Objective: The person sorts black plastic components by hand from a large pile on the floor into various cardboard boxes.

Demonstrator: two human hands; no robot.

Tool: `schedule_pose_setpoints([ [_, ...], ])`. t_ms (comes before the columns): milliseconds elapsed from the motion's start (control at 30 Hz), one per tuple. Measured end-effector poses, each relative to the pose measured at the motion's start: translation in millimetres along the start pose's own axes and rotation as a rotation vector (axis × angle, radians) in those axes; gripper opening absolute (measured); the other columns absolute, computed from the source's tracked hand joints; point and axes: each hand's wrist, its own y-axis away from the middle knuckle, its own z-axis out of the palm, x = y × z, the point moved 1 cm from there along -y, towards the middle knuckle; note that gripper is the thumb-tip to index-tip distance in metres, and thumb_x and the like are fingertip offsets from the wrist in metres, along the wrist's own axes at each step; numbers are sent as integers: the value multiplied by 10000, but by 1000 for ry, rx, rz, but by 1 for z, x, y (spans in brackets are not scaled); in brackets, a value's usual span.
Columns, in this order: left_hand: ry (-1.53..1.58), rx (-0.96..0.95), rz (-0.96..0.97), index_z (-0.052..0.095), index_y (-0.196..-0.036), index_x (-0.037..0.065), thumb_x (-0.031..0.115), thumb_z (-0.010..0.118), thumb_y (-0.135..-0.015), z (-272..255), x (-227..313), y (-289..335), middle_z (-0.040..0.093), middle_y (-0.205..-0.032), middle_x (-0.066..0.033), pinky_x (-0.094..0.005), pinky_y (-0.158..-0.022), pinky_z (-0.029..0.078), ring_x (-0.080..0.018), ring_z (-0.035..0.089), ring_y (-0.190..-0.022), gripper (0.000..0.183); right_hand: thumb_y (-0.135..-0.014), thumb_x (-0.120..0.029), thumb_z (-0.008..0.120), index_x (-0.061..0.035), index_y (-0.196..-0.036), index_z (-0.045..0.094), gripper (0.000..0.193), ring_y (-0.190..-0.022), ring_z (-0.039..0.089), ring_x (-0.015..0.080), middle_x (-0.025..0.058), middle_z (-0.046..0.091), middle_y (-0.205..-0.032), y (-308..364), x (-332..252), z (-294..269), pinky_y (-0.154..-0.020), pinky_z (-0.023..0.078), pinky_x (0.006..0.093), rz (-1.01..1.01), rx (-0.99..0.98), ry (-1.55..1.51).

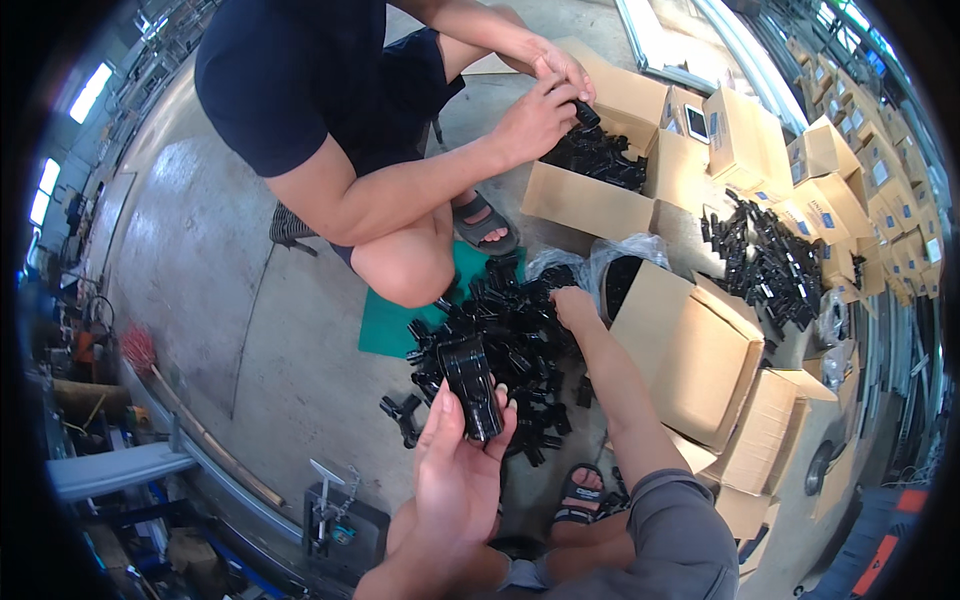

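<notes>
A glossy black part (468, 375) sits upright and slightly tilted in the left hand (455, 485), gripped with the thumb on its left side and the fingers curled along its right. Just beyond those fingers, a heap of black parts (515, 350) spreads over the floor and partly over a green mat (385, 325). The right hand (574, 308) reaches into the heap's far right side; whether its fingers are closed on anything, I cannot tell. Right next to these fingers lies clear plastic wrap (645, 248), and to their right stands an open carton (680, 360). Farther right is a second black pile (765, 265). Beyond the right fingers, a co-worker's hands (540, 115) hold a black piece (586, 115) over an open box (590, 203) of similar pieces.
</notes>
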Motion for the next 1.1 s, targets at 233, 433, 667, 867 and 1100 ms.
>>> schedule_pose_setpoints([
  [233,-14,83,-60,503,-1277,24,307,490,-1041,-3,2,-21,595,-1187,-101,-351,-976,502,-192,588,-1081,369,-845,-134,648,-129,-995,644,150,-980,642,333,141,611,-1011,-7,1,17,-807,531,463,-2,-6,-80],
  [433,-32,49,-91,477,-1314,29,283,484,-1043,2,0,-20,582,-1219,-109,-364,-981,507,-203,585,-1102,372,-860,-132,657,-56,-966,630,133,-891,668,311,143,674,-935,-1,4,7,-779,532,441,55,206,-340],
  [667,10,-69,-25,488,-1338,-4,199,517,-1032,-3,3,-9,620,-1164,-117,-330,-951,528,-192,623,-1054,368,-823,-101,764,-5,-841,641,157,-725,644,122,79,701,-787,41,-38,-87,-693,516,284,141,384,-1053],
  [867,46,-150,-44,518,-1312,-16,133,547,-1016,6,-11,8,652,-1118,-104,-315,-928,525,-163,634,-1004,333,-850,-5,731,-7,-867,612,120,-824,674,111,74,715,-892,168,-110,-225,-760,541,258,-76,472,-1396],
  [1100,52,-276,-28,545,-1276,49,107,588,-988,5,-37,34,663,-1106,-64,-338,-948,500,-155,622,-1049,297,-793,28,767,15,-987,716,201,-823,678,131,87,727,-896,292,-157,-289,-765,538,255,-51,584,-976],
])
